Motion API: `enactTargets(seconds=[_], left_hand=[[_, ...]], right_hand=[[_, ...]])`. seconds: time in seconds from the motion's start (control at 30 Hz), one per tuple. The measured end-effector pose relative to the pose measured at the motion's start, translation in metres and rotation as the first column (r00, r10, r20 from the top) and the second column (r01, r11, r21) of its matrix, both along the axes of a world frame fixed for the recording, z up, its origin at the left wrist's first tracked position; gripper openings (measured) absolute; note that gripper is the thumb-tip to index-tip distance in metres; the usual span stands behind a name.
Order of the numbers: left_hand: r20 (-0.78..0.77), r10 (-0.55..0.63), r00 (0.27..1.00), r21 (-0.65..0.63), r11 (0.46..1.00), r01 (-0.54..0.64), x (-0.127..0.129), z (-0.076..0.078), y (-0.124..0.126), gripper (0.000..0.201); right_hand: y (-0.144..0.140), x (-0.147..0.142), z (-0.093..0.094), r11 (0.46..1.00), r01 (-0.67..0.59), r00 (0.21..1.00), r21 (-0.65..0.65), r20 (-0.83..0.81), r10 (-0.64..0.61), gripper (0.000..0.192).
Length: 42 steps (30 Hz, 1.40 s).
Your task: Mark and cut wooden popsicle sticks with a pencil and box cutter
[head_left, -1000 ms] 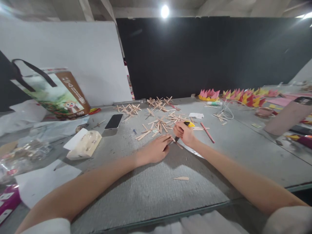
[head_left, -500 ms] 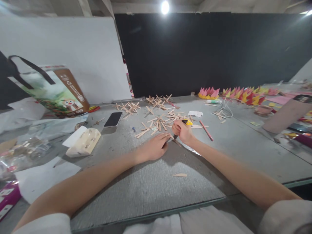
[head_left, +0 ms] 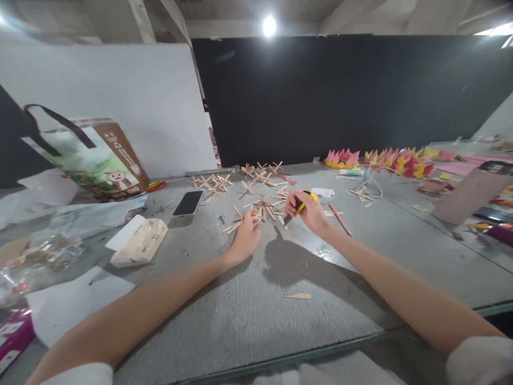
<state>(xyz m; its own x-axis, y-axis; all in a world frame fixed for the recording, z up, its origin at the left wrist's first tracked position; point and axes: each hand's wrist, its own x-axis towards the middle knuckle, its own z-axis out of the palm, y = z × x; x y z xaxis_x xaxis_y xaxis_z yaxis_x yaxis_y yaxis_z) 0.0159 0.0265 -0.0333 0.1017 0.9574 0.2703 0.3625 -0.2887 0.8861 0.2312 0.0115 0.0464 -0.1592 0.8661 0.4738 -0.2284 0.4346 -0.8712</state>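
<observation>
Lifted right hand (head_left: 310, 213) grips knife (head_left: 301, 205), blade down-left; left hand (head_left: 246, 235) pinches sticks (head_left: 262, 206).

A black smartphone (head_left: 187, 202) lay face up beside a tissue pack (head_left: 139, 242). A printed paper bag (head_left: 90, 159) stood left; folded paper crowns (head_left: 385, 158) lined the rear.

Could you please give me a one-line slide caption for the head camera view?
Right hand holds a yellow utility knife while the left hand reaches into wooden sticks on a grey table.
</observation>
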Motion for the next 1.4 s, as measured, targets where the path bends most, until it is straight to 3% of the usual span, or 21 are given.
enactTargets(seconds=[0.07,0.13,0.2,0.33,0.47,0.63,0.83,0.97,1.07,1.17,1.4], left_hand=[[0.112,0.014,0.994,-0.089,0.996,-0.005,0.001,0.001,0.003,0.049],[0.205,0.009,0.979,-0.141,0.990,0.020,0.001,0.003,0.004,0.047],[0.262,0.019,0.965,-0.140,0.990,0.018,0.000,0.005,0.003,0.043],[0.315,0.011,0.949,-0.140,0.989,0.036,-0.001,0.009,0.001,0.039],[0.351,-0.053,0.935,-0.171,0.978,0.120,0.000,0.013,-0.003,0.043],[0.374,-0.062,0.926,-0.084,0.991,0.100,0.001,0.015,-0.015,0.054],[0.268,-0.130,0.955,-0.019,0.990,0.140,0.000,0.017,-0.025,0.067],[0.218,-0.138,0.966,-0.005,0.990,0.143,-0.001,0.017,-0.023,0.066],[0.193,-0.141,0.971,0.007,0.990,0.142,-0.001,0.015,-0.020,0.062],[0.200,-0.137,0.970,0.002,0.990,0.140,-0.002,0.015,-0.019,0.059],[0.229,-0.144,0.963,-0.029,0.987,0.155,-0.005,0.022,-0.023,0.063]], right_hand=[[0.000,0.007,0.012,0.972,0.146,0.973,0.184,0.153,-0.176,0.049],[0.000,0.016,0.023,0.907,0.239,0.886,0.346,0.304,-0.349,0.052],[-0.002,0.023,0.031,0.884,0.257,0.817,0.391,0.400,-0.415,0.054],[-0.009,0.030,0.035,0.920,0.243,0.844,0.306,0.401,-0.356,0.042],[-0.020,0.030,0.021,0.947,0.227,0.892,0.227,0.341,-0.296,0.037],[-0.034,0.024,-0.005,0.932,0.308,0.852,0.190,0.381,-0.359,0.037],[-0.043,0.016,-0.021,0.938,0.311,0.829,0.157,0.438,-0.348,0.036],[-0.052,0.017,-0.016,0.933,0.261,0.707,0.248,0.608,-0.360,0.034],[-0.059,0.015,-0.009,0.928,0.126,0.606,0.349,0.714,-0.351,0.038],[-0.064,0.011,-0.005,0.928,0.044,0.593,0.371,0.738,-0.323,0.044],[-0.068,0.004,-0.021,0.949,0.055,0.575,0.309,0.768,-0.283,0.051]])
